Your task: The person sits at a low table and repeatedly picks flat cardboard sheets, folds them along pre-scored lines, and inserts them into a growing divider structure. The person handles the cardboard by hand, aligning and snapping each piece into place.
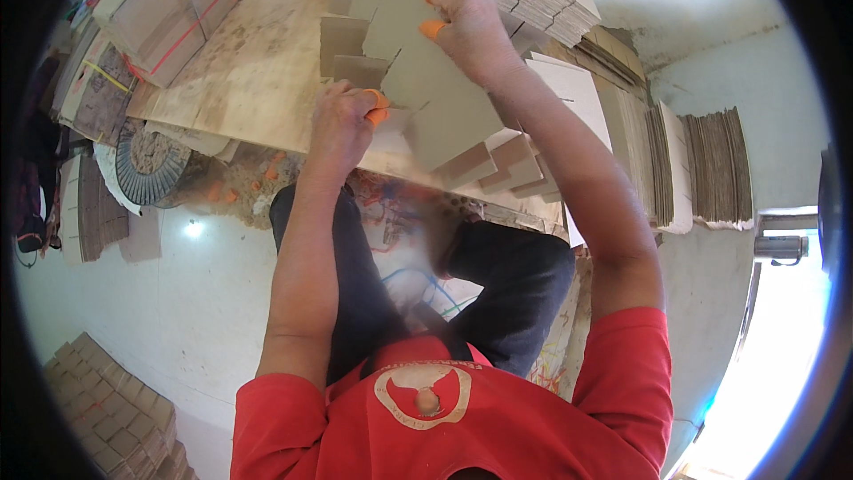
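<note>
Slotted cardboard point(418, 71) | under right hand point(471, 27) | left hand point(342, 120) beside, contact unclear

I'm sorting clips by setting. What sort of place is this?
Probably a small cardboard-packaging workshop: there is a slotted cardboard sheet over a wooden worktable, a cardboard stack at the right, and a pile of cardboard pieces at lower left.
</note>
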A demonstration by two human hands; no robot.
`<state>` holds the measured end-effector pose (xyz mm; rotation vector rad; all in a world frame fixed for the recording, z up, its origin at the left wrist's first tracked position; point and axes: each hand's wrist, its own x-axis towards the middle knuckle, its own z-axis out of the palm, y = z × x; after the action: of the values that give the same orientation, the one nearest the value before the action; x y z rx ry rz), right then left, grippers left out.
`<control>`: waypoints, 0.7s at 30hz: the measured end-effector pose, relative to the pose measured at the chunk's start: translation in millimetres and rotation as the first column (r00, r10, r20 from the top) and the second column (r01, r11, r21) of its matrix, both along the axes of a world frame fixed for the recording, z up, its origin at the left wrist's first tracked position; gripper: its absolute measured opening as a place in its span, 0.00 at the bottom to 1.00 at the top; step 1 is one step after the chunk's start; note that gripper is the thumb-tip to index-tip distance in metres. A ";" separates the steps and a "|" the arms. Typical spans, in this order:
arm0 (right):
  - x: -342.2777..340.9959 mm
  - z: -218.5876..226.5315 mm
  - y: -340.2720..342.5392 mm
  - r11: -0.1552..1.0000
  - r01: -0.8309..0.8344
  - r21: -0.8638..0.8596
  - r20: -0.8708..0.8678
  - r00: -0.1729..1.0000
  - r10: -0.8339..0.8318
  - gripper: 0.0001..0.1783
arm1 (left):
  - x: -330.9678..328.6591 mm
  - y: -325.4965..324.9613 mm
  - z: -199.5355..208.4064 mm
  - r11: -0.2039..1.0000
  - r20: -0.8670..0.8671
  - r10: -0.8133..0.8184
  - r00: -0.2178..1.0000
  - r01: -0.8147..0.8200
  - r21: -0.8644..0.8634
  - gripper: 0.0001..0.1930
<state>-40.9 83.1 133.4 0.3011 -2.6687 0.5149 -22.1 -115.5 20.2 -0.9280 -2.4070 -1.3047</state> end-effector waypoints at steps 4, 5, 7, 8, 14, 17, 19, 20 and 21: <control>-1.9 -25.2 -12.7 0.999 0.036 -0.001 0.153 0.988 -0.035 0.12 | 1.1 1.2 2.6 1.000 -0.030 0.026 0.999 -0.026 -0.008 0.09; -0.2 -28.0 -17.8 0.998 0.056 0.007 0.208 0.977 -0.057 0.11 | 1.8 0.9 2.9 0.999 -0.017 0.038 0.999 -0.038 -0.007 0.09; 3.2 -29.0 -22.2 0.995 0.091 0.043 0.270 0.958 -0.099 0.08 | 2.9 1.2 2.3 0.998 -0.011 0.059 0.998 -0.059 -0.007 0.09; 5.4 -23.1 -25.4 0.992 0.104 0.070 0.278 0.953 -0.120 0.07 | 3.2 1.2 2.1 0.998 -0.008 0.068 0.998 -0.068 -0.006 0.09; 37.2 -16.2 -47.5 0.933 0.056 0.356 0.257 0.954 -0.155 0.09 | 1.3 1.3 0.7 0.999 0.042 0.034 0.999 -0.034 0.005 0.07; 28.1 -41.3 -56.4 0.930 -0.040 0.365 0.416 0.901 -0.124 0.10 | -5.5 2.4 -4.7 1.000 -0.049 -0.006 0.999 0.007 0.011 0.09; 24.1 -35.4 -57.2 0.937 -0.106 0.334 0.547 0.831 -0.101 0.10 | -4.0 5.3 -0.6 1.000 -0.079 0.011 0.997 -0.009 0.015 0.09; 24.2 -32.4 -54.4 0.946 -0.095 0.309 0.559 0.823 -0.100 0.11 | -1.0 6.2 0.5 1.000 -0.094 0.016 0.995 -0.014 0.015 0.10; 24.7 -26.7 -51.0 0.955 -0.080 0.287 0.567 0.818 -0.102 0.12 | -0.8 3.8 0.9 1.000 -0.073 0.011 0.997 -0.012 -0.009 0.12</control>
<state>-16.3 32.1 106.7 0.2399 -3.3541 0.2078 -22.9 -111.7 21.2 -0.9461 -2.3619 -1.2343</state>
